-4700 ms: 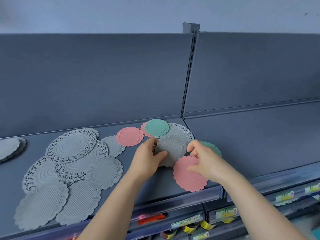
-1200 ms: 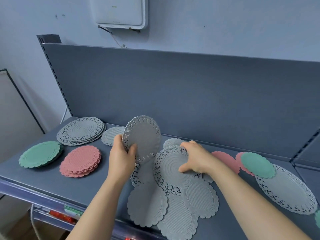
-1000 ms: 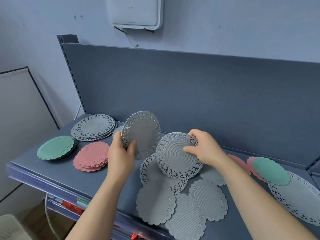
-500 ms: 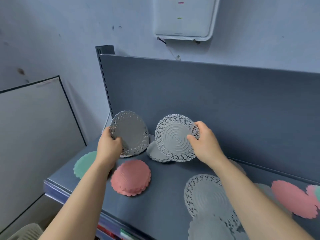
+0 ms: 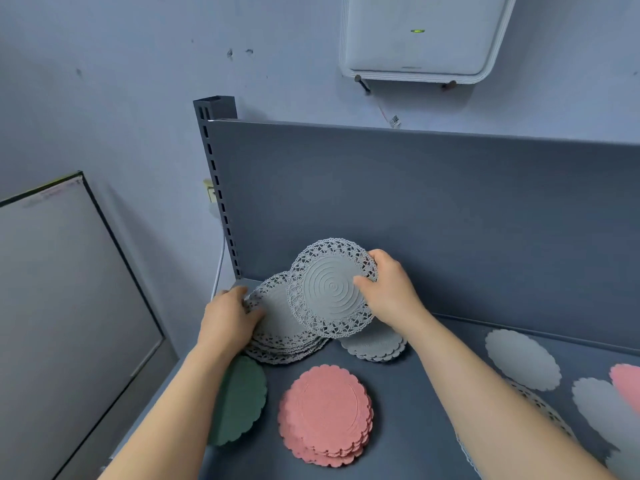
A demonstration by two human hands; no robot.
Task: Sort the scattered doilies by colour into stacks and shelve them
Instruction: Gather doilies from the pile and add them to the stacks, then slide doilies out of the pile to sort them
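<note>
While the right hand (image 5: 389,294) pinches a grey lace doily (image 5: 330,289) by its right edge, thumb on the ringed face and fingers curled behind, the sheet hangs tilted at frame centre, overlapping but not yet lying on the grey lace stack (image 5: 282,329) just below and left of it. Left hand (image 5: 228,320): fingers curled at that stack's left rim, thumb laid on the top sheet; whether it grips one sheet or several cannot be told. Shelf (image 5: 398,393), lower half of frame: small grey scalloped stack (image 5: 375,346) just beside the lace stack, on its right; pink stack (image 5: 325,414) lower centre; green stack (image 5: 242,400) lower left, partly behind the left forearm. Loose grey doilies (image 5: 523,358) and one pink doily (image 5: 627,386) towards the right edge, unsorted. Step in hand, as judged: add the held sheet to the lace stack. Handling note: thin, perforated, likely to snag or fold; lower it flat, centre it over the pile, let the left hand steady the rim, release only once the edges line up. Risk: drift onto the neighbouring scalloped stack, mixing patterns.
</note>
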